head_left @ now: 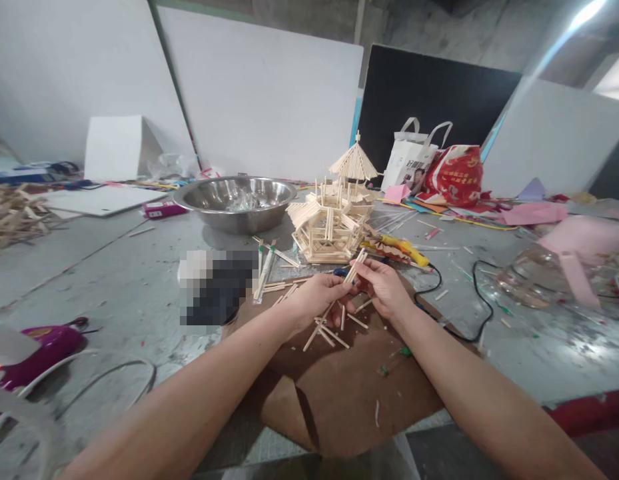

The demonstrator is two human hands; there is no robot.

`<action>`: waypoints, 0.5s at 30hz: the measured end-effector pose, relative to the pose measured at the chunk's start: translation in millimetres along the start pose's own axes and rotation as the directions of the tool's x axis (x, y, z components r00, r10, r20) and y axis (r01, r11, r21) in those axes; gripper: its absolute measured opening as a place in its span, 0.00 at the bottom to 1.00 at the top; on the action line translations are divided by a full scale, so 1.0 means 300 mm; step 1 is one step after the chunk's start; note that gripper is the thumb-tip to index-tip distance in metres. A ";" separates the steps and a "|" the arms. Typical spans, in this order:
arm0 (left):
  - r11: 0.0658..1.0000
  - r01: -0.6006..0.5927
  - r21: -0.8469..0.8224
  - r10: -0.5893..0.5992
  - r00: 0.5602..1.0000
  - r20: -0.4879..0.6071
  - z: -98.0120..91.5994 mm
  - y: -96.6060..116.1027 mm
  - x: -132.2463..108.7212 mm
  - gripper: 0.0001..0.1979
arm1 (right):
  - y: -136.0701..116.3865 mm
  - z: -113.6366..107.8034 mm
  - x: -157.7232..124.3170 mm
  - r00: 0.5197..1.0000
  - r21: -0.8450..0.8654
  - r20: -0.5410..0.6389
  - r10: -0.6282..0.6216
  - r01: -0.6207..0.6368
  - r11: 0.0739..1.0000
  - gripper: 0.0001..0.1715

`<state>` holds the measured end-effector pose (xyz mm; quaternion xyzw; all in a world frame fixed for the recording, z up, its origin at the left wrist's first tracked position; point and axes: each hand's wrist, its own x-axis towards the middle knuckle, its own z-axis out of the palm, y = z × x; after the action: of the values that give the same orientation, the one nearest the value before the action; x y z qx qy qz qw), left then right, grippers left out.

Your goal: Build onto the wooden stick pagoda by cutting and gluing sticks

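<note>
My left hand (316, 297) and my right hand (386, 288) meet over a brown sheet (359, 400). Between them is a small bunch of thin wooden sticks (358, 262), tilted up and to the right, with the fingers of both hands closed on it. Several cut stick pieces (334, 338) lie loose and crossed on the sheet below my hands. Just beyond stands a pagoda-like model (329, 233) built of the same pale sticks, with a pointed roof. Wrapped chopsticks (264, 270) lie left of the model.
A steel basin (234, 207) stands behind on the left. A yellow-handled tool (404, 250) with a black cord (482, 313) lies to the right, near a clear container with a pink lid (529, 273). Bags (454, 175) and coloured paper sit at the back right. A purple device (44, 350) is at the left.
</note>
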<state>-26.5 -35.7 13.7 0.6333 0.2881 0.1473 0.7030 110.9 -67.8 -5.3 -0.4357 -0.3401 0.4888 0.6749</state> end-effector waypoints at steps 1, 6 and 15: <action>1.000 0.003 -0.009 -0.003 1.000 0.007 0.000 0.000 0.000 0.16 | -0.001 0.000 -0.001 1.000 -0.001 -0.002 0.001 -0.001 1.000 0.13; 1.000 0.004 -0.017 -0.004 0.999 0.047 -0.007 -0.009 0.004 0.16 | 0.006 -0.003 0.001 1.000 -0.019 -0.017 0.016 -0.016 1.000 0.13; 1.000 0.006 -0.018 -0.004 0.994 0.114 -0.013 -0.018 0.007 0.15 | 0.015 0.001 -0.001 1.000 -0.010 -0.030 -0.010 0.010 1.000 0.12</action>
<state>-27.9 -32.2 7.7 0.6333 0.2481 0.1118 0.7245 108.9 -67.2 -9.2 -0.4448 -0.3347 0.4771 0.6801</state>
